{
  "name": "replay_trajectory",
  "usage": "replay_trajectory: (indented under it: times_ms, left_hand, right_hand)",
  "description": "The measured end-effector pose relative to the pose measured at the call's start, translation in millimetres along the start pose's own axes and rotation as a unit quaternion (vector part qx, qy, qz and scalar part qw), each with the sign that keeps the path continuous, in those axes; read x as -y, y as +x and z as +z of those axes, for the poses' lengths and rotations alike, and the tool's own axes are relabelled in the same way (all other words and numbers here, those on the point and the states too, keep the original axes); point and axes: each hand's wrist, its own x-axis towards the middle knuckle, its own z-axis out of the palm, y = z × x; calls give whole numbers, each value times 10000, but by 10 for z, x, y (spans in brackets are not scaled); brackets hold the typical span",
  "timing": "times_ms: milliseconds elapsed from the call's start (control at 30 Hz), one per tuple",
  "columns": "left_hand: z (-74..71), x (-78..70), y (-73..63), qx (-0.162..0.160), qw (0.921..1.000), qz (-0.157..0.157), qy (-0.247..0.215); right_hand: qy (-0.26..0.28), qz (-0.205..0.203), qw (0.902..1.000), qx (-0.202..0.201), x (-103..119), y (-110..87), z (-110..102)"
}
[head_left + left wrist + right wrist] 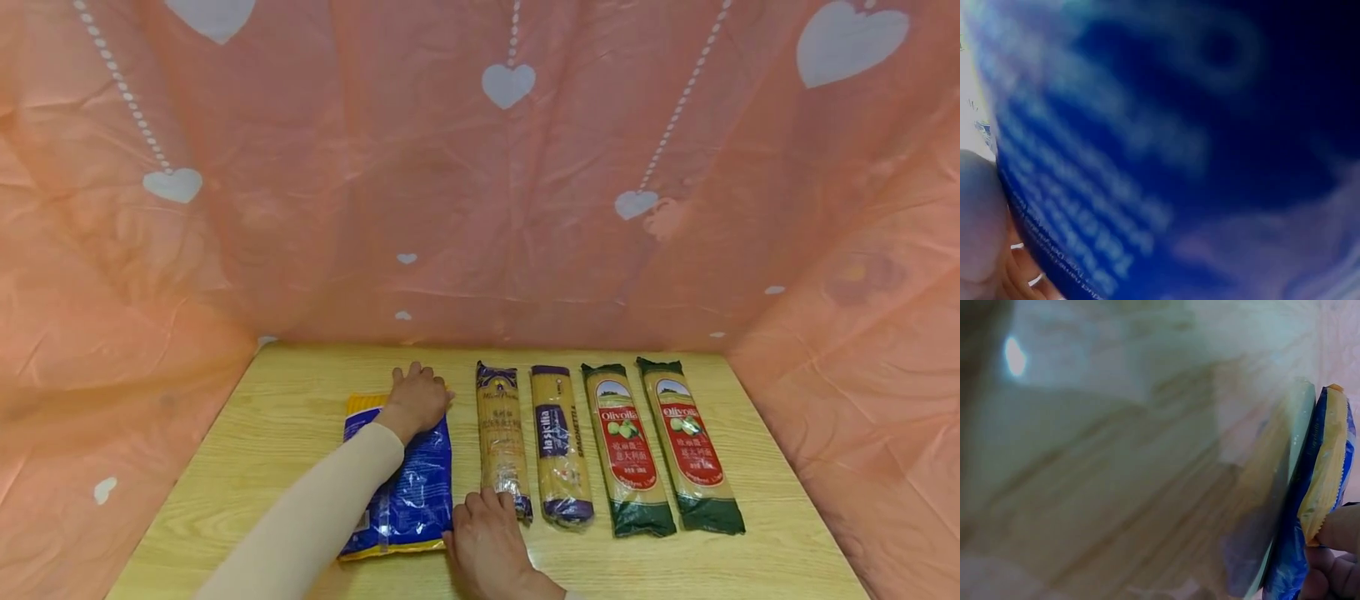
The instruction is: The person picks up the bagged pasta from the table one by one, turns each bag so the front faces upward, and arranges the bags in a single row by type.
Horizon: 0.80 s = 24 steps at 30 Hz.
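Observation:
A blue plastic packet [420,492] with yellow ends lies at the left of the row on the table. My left hand [417,400] reaches across it and grips its far right edge. In the left wrist view, the packet's blurred white print [1104,206] fills most of the picture, with thumb and fingers at its edge. My right hand [491,542] pinches the near right corner. The right wrist view shows the thumb [1341,528] against the packet's yellow end [1329,456]. Just right of it is a clear spaghetti pack [501,425] with purple ends, its near end close to my right fingers.
Farther right lie a purple-banded spaghetti pack [561,450] and two green-ended Olivoila pasta packs [628,450], [692,446], side by side. They rest on a light wooden table [247,450]. A pink sheet with white hearts [450,183] walls the back and sides.

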Motion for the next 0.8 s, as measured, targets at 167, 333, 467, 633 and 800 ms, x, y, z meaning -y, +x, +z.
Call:
replay_trajectory:
  times_ms: [167,333,467,633,800]
  left_hand:
    - [27,42,-12,-73,9997,-70,-204]
    - [-2,85,-58,-410,9987,-7,-299]
    - [-108,109,-141,-916,9946,23,-486]
    - [-254,125,-224,-1607,9852,76,-593]
    - [-374,160,-259,-2326,9707,119,-583]
  right_hand:
    - [53,-5,10000,-32,-1,-10,1]
    - [301,170,9990,272,-2,-44,-7]
    - [421,246,9984,285,11,-56,-30]
    - [555,300,9978,213,25,-14,-89]
    - [745,402,9964,4,12,43,-191]
